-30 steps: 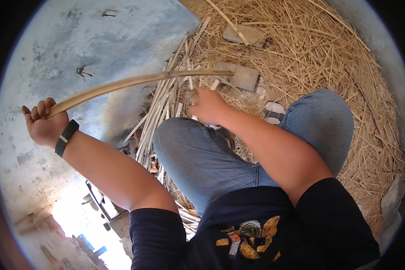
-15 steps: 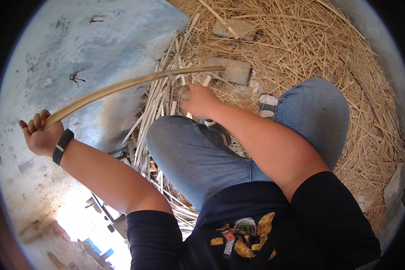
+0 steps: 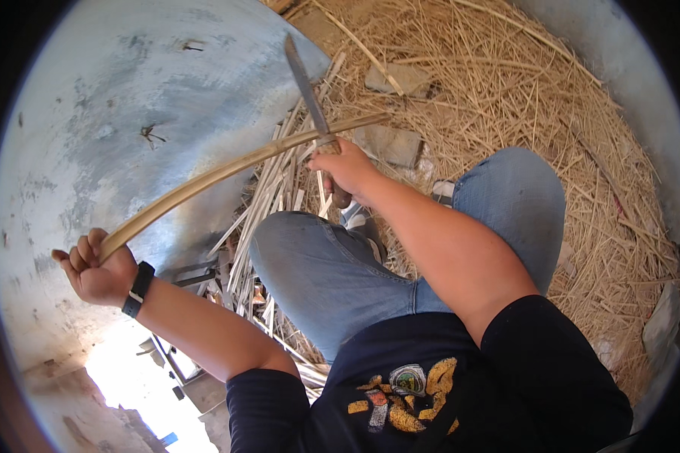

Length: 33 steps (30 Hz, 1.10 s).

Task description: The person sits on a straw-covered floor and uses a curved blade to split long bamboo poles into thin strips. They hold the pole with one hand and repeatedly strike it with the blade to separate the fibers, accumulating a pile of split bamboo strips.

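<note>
My left hand (image 3: 98,270) grips the near end of a long split bamboo strip (image 3: 204,181), out at the left beside the wall. From there the strip runs up and right, looking curved, and its far end lies over the area of the bricks. In my right hand (image 3: 347,171) is a knife (image 3: 307,84) with a long dark blade and a wooden handle. Its blade points up and away, crossing the strip close to my fist. Whether the edge touches the strip I cannot tell.
Straw-like shavings (image 3: 491,98) cover the floor ahead and to the right. Two bricks (image 3: 389,145) lie among them. A pile of pale split strips (image 3: 268,192) lies by my left knee. A blue-grey wall (image 3: 128,90) stands close on the left.
The knife blade, not clearly visible before, now stands up across the strip as my right hand has turned. My left hand and its end of the strip sit lower and further right in view.
</note>
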### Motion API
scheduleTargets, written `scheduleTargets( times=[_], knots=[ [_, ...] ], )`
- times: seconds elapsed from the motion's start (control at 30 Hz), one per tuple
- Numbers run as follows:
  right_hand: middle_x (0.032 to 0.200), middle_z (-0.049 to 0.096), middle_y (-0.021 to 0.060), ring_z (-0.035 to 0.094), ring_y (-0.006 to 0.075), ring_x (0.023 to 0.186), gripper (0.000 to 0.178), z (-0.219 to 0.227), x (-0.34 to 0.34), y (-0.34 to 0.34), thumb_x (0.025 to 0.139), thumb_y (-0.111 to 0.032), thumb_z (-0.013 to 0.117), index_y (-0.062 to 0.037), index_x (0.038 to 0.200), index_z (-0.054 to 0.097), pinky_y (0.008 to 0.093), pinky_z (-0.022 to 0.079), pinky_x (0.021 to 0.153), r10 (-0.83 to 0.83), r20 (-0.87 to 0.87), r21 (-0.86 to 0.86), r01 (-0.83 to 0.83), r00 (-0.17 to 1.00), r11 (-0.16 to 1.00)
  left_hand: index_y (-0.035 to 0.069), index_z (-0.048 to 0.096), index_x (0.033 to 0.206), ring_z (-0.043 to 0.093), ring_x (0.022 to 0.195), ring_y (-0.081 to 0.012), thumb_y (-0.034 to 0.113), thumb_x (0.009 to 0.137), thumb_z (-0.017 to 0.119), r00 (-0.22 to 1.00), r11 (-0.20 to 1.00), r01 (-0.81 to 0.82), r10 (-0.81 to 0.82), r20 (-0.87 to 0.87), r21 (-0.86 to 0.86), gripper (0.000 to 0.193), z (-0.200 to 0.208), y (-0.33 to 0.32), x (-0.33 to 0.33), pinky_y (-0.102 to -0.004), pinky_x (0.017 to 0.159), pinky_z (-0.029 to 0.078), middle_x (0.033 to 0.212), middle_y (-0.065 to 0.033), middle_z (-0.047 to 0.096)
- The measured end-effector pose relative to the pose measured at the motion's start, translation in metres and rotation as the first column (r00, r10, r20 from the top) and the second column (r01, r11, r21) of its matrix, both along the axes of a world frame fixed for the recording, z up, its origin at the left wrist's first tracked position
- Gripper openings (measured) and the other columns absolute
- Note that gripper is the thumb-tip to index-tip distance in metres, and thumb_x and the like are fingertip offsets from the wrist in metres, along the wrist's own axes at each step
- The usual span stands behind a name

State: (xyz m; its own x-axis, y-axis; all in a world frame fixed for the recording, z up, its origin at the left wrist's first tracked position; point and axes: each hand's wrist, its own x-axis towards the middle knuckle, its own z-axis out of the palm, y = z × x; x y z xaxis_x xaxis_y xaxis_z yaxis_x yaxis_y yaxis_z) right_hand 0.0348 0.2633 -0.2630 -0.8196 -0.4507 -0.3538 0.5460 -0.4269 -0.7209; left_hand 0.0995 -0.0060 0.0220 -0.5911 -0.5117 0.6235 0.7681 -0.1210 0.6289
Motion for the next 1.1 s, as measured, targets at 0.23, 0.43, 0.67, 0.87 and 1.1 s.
scheduleTargets(
  times=[0.23, 0.43, 0.67, 0.87, 1.1],
  knots=[
    [0.098, 0.060, 0.0092, 0.052, 0.0141, 0.054, 0.019, 0.060, 0.000, 0.005, 0.081, -0.009, 0.068, -0.0100, 0.094, 0.053, 0.0322, 0.046, 0.055, -0.168, -0.022, -0.290, 0.155, 0.985, 0.944, 0.005, 0.056, 0.110, 0.031, 0.050, -0.0078, 0.015, 0.102, 0.042, 0.967, 0.973, 0.164, -0.126, -0.222, 0.163, 0.019, 0.011, -0.037, 0.071, -0.0255, 0.054, 0.032, 0.058, 0.0061, 0.028],
    [0.115, 0.063, 0.0130, 0.052, 0.0142, 0.057, 0.017, 0.130, -0.010, 0.014, 0.083, -0.007, 0.064, -0.0114, 0.095, 0.052, 0.0333, 0.048, 0.059, -0.215, -0.100, -0.478, 0.143, 0.971, 0.866, 0.004, 0.055, 0.118, 0.038, 0.058, -0.0089, 0.018, 0.104, 0.038, 0.969, 0.935, -0.075, 0.151, -0.198, 0.347, 0.027, -0.007, -0.031, 0.097, -0.0268, 0.062, 0.038, 0.060, 0.0060, 0.037],
    [0.119, 0.062, 0.0136, 0.052, 0.0129, 0.058, 0.015, 0.181, -0.040, 0.046, 0.085, -0.006, 0.060, -0.0102, 0.097, 0.051, 0.0313, 0.050, 0.060, -0.250, -0.227, -0.493, 0.110, 0.941, 0.863, 0.003, 0.045, 0.136, 0.058, 0.114, -0.0246, 0.026, 0.105, 0.043, 0.828, 0.823, -0.552, 0.523, 0.202, 0.133, 0.038, -0.057, -0.035, 0.079, -0.0396, 0.097, 0.043, 0.113, -0.0092, 0.060],
    [0.117, 0.062, 0.0146, 0.057, 0.0152, 0.058, 0.018, 0.158, -0.056, 0.056, 0.084, -0.003, 0.063, -0.0081, 0.097, 0.053, 0.0314, 0.052, 0.058, -0.450, -0.193, -0.522, 0.297, 0.872, 0.799, -0.002, 0.051, 0.128, 0.056, 0.116, -0.0337, 0.023, 0.090, 0.068, 0.357, 0.061, -0.558, 0.918, -0.173, -0.828, 0.049, -0.088, 0.018, 0.060, -0.0431, 0.099, 0.042, 0.123, -0.0177, 0.058],
    [0.118, 0.062, 0.0155, 0.057, 0.0139, 0.058, 0.018, 0.164, -0.049, 0.067, 0.082, -0.004, 0.064, -0.0079, 0.098, 0.057, 0.0286, 0.048, 0.061, -0.460, -0.277, -0.495, 0.285, 0.844, 0.821, -0.001, 0.055, 0.123, 0.056, 0.113, -0.0384, 0.043, 0.077, 0.078, 0.831, -0.066, 0.115, 0.553, 0.060, -0.991, 0.067, -0.082, 0.108, 0.002, -0.0450, 0.096, 0.045, 0.124, -0.0204, 0.058]
  ],
)
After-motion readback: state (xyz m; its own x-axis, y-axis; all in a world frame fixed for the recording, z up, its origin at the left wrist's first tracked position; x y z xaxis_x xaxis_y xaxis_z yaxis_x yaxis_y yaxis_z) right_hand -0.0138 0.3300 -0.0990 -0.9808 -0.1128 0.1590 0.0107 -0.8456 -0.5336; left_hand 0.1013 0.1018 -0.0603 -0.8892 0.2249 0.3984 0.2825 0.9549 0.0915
